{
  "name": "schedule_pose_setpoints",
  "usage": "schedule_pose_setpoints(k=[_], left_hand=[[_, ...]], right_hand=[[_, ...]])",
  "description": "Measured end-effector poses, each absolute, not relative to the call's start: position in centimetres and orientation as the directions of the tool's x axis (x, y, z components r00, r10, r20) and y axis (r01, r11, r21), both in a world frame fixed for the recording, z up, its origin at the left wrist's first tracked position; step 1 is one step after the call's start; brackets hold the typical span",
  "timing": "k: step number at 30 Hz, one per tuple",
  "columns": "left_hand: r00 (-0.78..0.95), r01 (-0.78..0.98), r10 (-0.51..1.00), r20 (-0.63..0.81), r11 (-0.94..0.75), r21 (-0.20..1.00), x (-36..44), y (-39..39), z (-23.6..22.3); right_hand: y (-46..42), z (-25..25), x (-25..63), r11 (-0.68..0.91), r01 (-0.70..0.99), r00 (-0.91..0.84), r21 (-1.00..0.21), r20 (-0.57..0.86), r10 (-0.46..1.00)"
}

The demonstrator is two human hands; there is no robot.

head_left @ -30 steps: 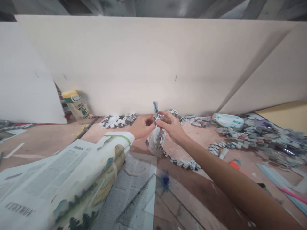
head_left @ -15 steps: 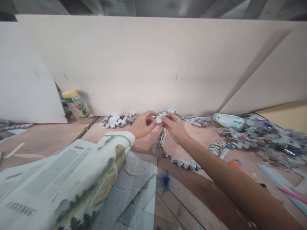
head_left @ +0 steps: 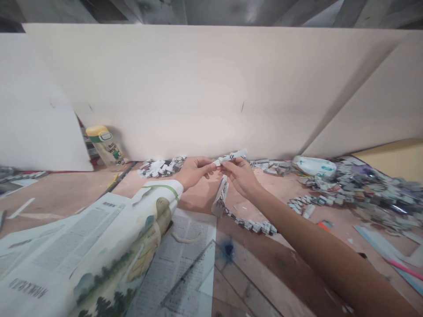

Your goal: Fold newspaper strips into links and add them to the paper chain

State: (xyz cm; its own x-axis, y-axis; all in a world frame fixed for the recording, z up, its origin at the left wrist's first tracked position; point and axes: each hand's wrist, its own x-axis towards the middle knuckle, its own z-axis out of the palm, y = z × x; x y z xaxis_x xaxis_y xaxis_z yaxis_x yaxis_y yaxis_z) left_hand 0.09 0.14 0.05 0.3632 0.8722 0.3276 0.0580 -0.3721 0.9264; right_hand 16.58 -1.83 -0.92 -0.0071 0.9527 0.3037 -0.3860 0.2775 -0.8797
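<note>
Near the foot of the white board, my left hand (head_left: 195,172) and my right hand (head_left: 242,175) meet with their fingertips close together. Between them is a narrow folded paper strip (head_left: 234,156) with dark print, its pale end pointing up to the right. Both hands pinch it, the left at its lower end and the right along its near side. Beneath the right hand hangs a folded-paper chain (head_left: 220,196), which bends on the table and runs right towards my forearm. Where the strip and chain meet is hidden by my fingers.
Behind the table stands a white board (head_left: 185,92). A yellow-lidded bottle (head_left: 107,149) leans there at left. Coiled paper chain (head_left: 161,167) lies beside my left hand, a heap of folded paper (head_left: 373,189) and a white packet (head_left: 315,166) at right. Newspaper (head_left: 188,264) and a clear set square (head_left: 188,275) lie in front.
My left hand has shifted slightly, its fingers now curled closer to the right hand. The strip's pale end now shows more plainly, pointing up to the right.
</note>
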Motion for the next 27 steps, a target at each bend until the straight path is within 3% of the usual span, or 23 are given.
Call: schedule_pose_setpoints(k=[7, 14, 22, 27], left_hand=[[0.395, -0.049, 0.89, 0.229, -0.229, 0.972, 0.1, 0.3, -0.3], [0.4, -0.054, 0.888, 0.227, -0.224, 0.973, 0.0, 0.4, -0.5], [0.384, 0.017, 0.88, 0.279, -0.309, 0.951, 0.3, -0.1, -0.2], [0.287, -0.043, 0.899, 0.33, -0.332, 0.942, 0.3, 0.1, -0.3]], right_hand=[[-1.6, -1.0, 16.8, 0.303, -0.36, -0.018, -0.882, 0.332, 0.943], [-1.6, -1.2, 16.8, 0.312, -0.372, -0.017, -0.874, 0.342, 0.939], [-1.4, -1.8, 17.3, 0.502, -0.052, -0.045, -0.864, 0.504, 0.863], [-0.9, -2.2, 17.5, 0.506, -0.162, 0.01, -0.847, 0.512, 0.859]])
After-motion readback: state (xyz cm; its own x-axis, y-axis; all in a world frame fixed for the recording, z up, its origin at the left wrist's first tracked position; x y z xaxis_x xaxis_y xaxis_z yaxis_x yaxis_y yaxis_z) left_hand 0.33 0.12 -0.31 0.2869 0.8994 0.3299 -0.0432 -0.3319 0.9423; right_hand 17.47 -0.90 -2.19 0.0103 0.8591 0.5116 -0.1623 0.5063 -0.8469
